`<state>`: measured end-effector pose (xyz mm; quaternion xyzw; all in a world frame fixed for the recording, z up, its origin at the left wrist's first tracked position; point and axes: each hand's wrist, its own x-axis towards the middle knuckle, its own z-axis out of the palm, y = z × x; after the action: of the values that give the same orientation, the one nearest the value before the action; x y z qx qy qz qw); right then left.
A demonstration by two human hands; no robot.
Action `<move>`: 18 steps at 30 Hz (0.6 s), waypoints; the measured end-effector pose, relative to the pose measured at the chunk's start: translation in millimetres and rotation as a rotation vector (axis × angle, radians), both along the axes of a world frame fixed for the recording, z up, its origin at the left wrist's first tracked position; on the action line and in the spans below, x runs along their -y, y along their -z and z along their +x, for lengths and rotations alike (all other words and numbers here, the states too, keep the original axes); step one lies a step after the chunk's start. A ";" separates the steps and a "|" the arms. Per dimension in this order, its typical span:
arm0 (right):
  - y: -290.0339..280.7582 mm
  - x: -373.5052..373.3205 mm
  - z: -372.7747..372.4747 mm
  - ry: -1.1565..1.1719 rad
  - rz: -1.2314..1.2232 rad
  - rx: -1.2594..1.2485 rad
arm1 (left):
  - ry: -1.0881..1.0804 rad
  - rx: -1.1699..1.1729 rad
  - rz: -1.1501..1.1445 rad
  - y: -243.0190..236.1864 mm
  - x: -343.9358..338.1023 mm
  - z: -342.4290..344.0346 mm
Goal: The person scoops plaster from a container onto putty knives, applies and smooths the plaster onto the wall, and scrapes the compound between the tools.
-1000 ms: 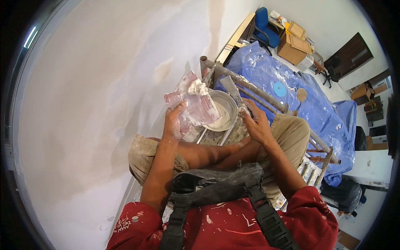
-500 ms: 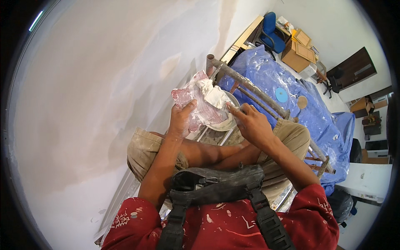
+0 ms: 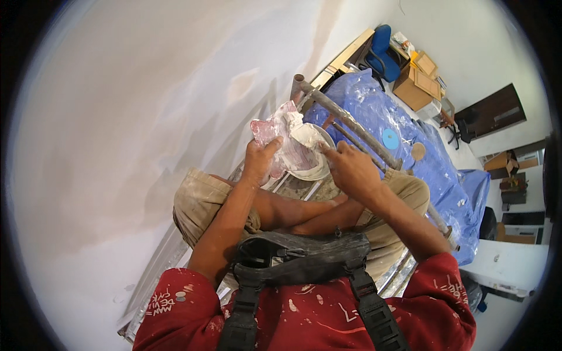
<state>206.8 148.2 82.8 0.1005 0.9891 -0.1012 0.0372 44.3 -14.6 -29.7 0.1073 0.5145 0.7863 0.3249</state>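
My left hand (image 3: 261,161) grips a flat pinkish-red board (image 3: 282,155) with an uneven edge, its thumb on top. White putty (image 3: 304,134) lies heaped and smeared over the board's right side. Closed around what looks like a putty knife, my right hand (image 3: 354,169) reaches to the edge of the heap. Its handle is hidden in the fist and its blade is coated in putty. Just under and behind the board is a round bucket (image 3: 321,173) with a whitish rim, partly covered by the board. Both hands are above my crossed legs.
I sit on a platform next to a pale, patchy wall (image 3: 117,117) on the left. A rusty metal pipe frame (image 3: 351,120) borders the right side. Beyond it lie a blue plastic sheet (image 3: 366,105), a blue chair (image 3: 381,55) and cardboard boxes (image 3: 417,88). A black bag (image 3: 301,257) crosses my chest.
The board has shifted slightly right and tilted, with my left hand moving along. The right hand stays close to the putty heap. The whole view has turned a little.
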 end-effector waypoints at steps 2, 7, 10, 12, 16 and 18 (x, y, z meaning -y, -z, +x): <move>7.8 10.4 4.6 -0.018 -0.003 -0.082 | -0.010 -0.031 -0.002 5.0 4.6 0.9; -32.1 -5.3 1.5 -0.052 -0.023 0.035 | 0.043 -0.102 -0.217 7.0 6.8 -5.3; -50.5 -5.9 -19.2 0.037 -0.029 -0.061 | -0.030 -0.086 -0.168 15.8 3.3 -7.7; -29.6 -3.9 -18.8 0.031 0.008 -0.005 | -0.079 -0.098 -0.088 12.3 -2.5 -0.6; -17.0 2.1 -5.6 -0.065 0.040 0.044 | 0.011 -0.138 -0.192 3.8 4.6 -0.2; -31.1 -3.7 -4.8 -0.034 0.019 0.055 | 0.043 -0.134 -0.302 -7.3 8.1 -1.6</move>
<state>202.0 151.9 114.0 0.0870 0.9901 -0.0884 0.0653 42.6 -22.7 -22.4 0.1204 0.6449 0.6841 0.3190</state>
